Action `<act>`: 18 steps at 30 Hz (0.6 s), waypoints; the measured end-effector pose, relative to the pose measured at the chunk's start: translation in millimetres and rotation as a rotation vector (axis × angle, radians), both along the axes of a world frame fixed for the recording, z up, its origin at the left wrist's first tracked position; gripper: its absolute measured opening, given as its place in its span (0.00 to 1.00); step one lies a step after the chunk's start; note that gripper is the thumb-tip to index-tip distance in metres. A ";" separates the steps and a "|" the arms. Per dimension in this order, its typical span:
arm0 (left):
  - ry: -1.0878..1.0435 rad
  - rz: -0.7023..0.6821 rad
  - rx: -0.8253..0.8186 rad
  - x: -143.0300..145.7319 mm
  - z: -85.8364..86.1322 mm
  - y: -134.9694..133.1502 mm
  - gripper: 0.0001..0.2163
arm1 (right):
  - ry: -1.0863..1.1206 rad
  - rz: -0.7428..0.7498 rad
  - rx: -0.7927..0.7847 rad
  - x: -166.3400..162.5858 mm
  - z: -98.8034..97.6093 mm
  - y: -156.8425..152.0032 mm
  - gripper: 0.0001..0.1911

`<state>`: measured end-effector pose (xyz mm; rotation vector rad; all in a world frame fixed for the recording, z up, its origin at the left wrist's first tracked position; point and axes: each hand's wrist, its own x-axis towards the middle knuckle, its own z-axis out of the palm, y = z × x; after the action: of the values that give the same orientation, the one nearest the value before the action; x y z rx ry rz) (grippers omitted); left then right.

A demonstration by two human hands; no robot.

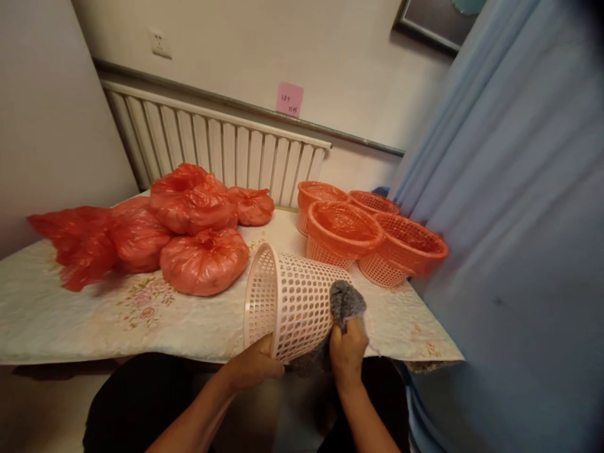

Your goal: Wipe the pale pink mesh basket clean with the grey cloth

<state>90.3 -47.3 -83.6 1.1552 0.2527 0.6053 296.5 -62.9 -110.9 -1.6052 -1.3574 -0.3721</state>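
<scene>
A pale pink perforated plastic basket [290, 299] lies tilted on its side at the table's front edge, its open mouth facing left. My left hand [252, 367] grips its rim from below. My right hand [348, 352] holds a grey cloth [346, 303] pressed against the basket's bottom end.
Several orange baskets lined with red bags [342, 229] stand at the back right of the table [94, 314]. Several tied red plastic bags [204, 261] lie at the left and centre. A white radiator [212, 141] runs along the wall behind. A blue curtain [509, 220] hangs at the right.
</scene>
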 end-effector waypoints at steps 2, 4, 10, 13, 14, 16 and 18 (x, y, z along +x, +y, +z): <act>0.003 0.015 -0.013 0.5 -3.7 0.1 0.35 | -0.031 0.155 0.071 -33.2 1.8 -16.3 0.12; 0.062 0.052 -0.005 -0.7 -8.2 -0.1 0.34 | -0.070 0.363 0.111 -60.5 11.0 -26.8 0.17; 0.140 0.159 0.028 -7.3 -7.3 -0.7 0.35 | -0.098 0.580 0.065 -70.6 52.3 0.5 0.21; 0.099 0.110 -0.018 -5.6 -0.8 -1.2 0.34 | -0.061 0.456 -0.053 -40.4 62.7 34.9 0.21; 0.080 0.093 -0.022 -4.5 0.8 -1.4 0.33 | -0.045 0.388 -0.114 -27.3 64.1 45.7 0.20; 0.025 0.078 -0.025 -2.5 2.3 -1.7 0.33 | -0.001 0.212 -0.258 0.8 64.8 63.0 0.17; 0.010 0.074 -0.019 -1.4 1.2 -1.5 0.34 | 0.048 0.046 -0.348 27.5 63.4 72.7 0.14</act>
<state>88.9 -48.8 -82.4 1.1342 0.3102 0.6616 324.0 9.9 -47.5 -1.8472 -1.4782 -0.0687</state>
